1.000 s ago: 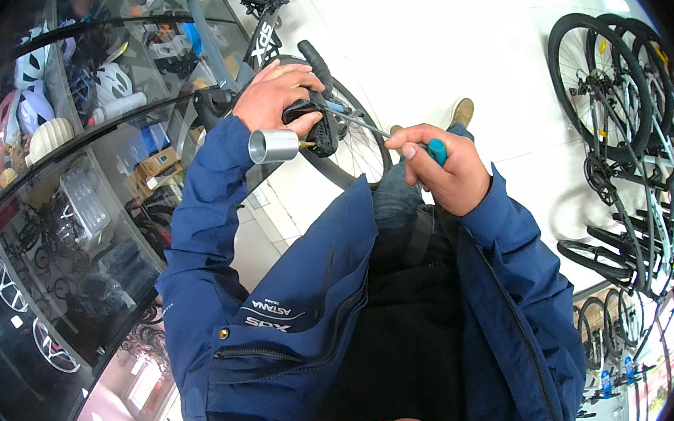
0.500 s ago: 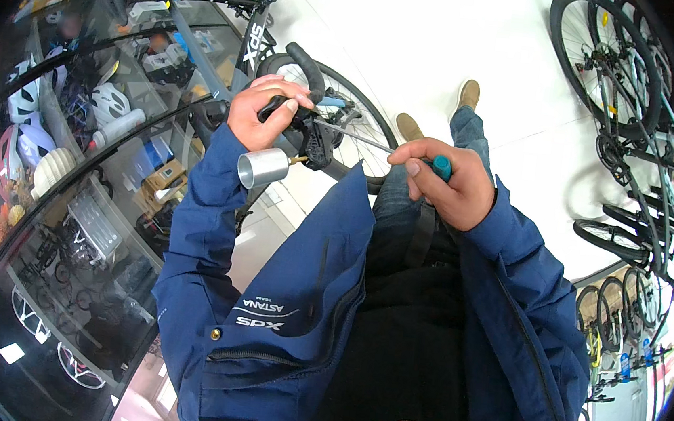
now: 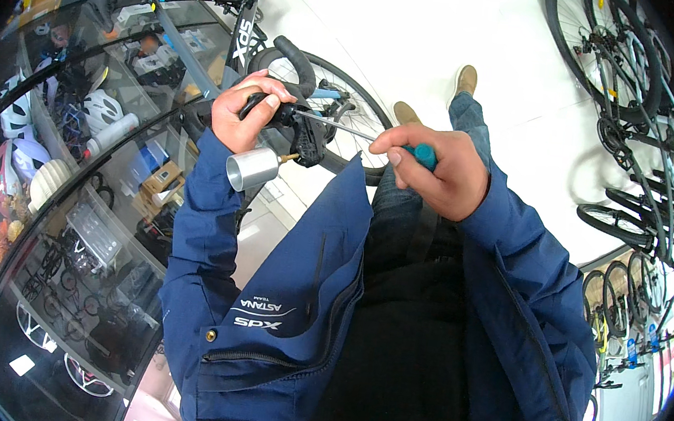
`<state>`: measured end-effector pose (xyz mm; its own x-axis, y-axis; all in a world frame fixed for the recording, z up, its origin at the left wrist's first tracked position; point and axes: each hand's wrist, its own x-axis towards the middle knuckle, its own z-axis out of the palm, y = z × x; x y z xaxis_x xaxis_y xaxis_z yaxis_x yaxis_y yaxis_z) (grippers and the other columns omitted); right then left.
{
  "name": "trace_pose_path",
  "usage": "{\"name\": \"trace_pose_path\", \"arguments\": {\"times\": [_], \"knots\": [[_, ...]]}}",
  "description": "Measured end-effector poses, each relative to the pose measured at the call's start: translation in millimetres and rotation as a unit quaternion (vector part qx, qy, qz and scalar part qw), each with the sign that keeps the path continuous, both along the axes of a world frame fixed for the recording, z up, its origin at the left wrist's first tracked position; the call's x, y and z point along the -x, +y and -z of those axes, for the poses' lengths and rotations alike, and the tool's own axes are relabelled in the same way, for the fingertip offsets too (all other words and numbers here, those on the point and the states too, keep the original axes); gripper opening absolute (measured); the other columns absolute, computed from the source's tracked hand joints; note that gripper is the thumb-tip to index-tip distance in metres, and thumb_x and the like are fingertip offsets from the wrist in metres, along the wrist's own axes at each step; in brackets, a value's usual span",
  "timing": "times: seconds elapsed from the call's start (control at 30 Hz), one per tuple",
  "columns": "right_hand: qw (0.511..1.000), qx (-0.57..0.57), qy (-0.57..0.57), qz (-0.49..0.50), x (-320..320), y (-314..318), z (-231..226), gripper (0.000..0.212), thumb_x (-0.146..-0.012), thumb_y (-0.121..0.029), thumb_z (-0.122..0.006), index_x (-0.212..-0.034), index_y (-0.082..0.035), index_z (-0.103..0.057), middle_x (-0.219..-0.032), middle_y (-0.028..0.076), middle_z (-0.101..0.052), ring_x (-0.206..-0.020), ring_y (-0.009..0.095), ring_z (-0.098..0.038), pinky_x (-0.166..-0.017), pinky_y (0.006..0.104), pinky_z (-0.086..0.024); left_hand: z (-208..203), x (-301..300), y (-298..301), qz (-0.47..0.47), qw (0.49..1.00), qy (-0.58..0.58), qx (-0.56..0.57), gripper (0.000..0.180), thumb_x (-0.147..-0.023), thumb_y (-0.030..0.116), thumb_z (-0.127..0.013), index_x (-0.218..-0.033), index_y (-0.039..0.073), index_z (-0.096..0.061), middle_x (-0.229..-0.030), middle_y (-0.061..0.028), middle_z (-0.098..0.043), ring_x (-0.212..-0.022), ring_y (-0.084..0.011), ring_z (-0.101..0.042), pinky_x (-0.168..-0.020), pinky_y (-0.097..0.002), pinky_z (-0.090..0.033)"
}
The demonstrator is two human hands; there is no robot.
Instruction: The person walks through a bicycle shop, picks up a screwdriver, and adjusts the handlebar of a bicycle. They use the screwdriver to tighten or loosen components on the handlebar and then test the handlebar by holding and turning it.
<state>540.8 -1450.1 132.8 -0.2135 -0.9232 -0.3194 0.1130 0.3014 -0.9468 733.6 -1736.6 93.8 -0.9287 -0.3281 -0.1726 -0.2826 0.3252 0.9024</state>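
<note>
My left hand (image 3: 238, 118) is closed around the black brake lever hood (image 3: 283, 114) of a drop handlebar (image 3: 297, 64). Pinched in my right hand (image 3: 442, 170) is a screwdriver (image 3: 423, 155) with a teal handle. Its thin metal shaft points left, and its end meets the hood just past my left fingertips; the tip itself is too small to make out. From the black lever body (image 3: 309, 140) a silver metal cup (image 3: 252, 169) sticks out on a brass fitting, tilted, with its mouth turned toward my left sleeve.
The bicycle wheel (image 3: 363, 103) stands behind the lever. At left, a glass display case (image 3: 69, 209) holds helmets (image 3: 103, 111), boxes and parts. Another bicycle frame (image 3: 244, 33) is at the upper left. Several bicycles (image 3: 609, 82) line the right side over a pale floor (image 3: 372, 19).
Both hands, the lever and the silver cup appear slightly farther left, as the whole view has shifted a little. The right hand with the screwdriver sits slightly closer to the lever.
</note>
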Motion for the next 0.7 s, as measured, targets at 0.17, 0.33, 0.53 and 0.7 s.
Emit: {"name": "trace_pose_path", "arguments": {"times": [0.17,0.33,0.53,0.7], "knots": [[0.976,0.059,0.205,-0.051,-15,1,1,0.022,-0.097,-0.016,-0.068,-0.119,-0.011,-0.07,-0.094,0.014,-0.073,-0.078,0.032,-0.073,-0.07,0.0378,-0.059,2,0,-2,0.035,0.999,0.0,0.022,0.013,-0.095,0.008,-0.063,-0.093,0.001,-0.074,-0.096,-0.0079,-0.075,-0.098,-0.0216,-0.07,-0.116,-0.0494,-0.036],[0.984,0.035,0.167,-0.041,-29,7,4,0.023,-0.099,-0.012,-0.065,-0.121,-0.007,-0.068,-0.104,0.015,-0.074,-0.09,0.03,-0.074,-0.079,0.0371,-0.061,-3,6,1,0.078,0.994,0.002,0.076,0.009,-0.09,0.008,-0.07,-0.086,0.001,-0.07,-0.097,-0.0089,-0.074,-0.101,-0.0243,-0.069,-0.111,-0.0478,-0.041],[0.956,0.048,0.276,-0.085,-46,9,15,0.022,-0.1,-0.019,-0.063,-0.121,-0.013,-0.066,-0.093,0.011,-0.069,-0.08,0.032,-0.071,-0.069,0.0412,-0.057,-11,11,12,0.069,0.981,0.035,0.179,0.02,-0.085,0.006,-0.075,-0.081,0.002,-0.055,-0.101,-0.0107,-0.072,-0.105,-0.0282,-0.067,-0.097,-0.0405,-0.051],[0.955,0.078,0.283,-0.054,-53,5,22,0.025,-0.101,-0.018,-0.061,-0.125,-0.01,-0.065,-0.094,0.011,-0.069,-0.078,0.029,-0.071,-0.067,0.0386,-0.056,-7,9,7,0.083,0.988,0.046,0.123,0.021,-0.095,0.011,-0.068,-0.083,0.005,-0.051,-0.096,-0.0096,-0.07,-0.098,-0.0272,-0.068,-0.105,-0.048,-0.046]]}}
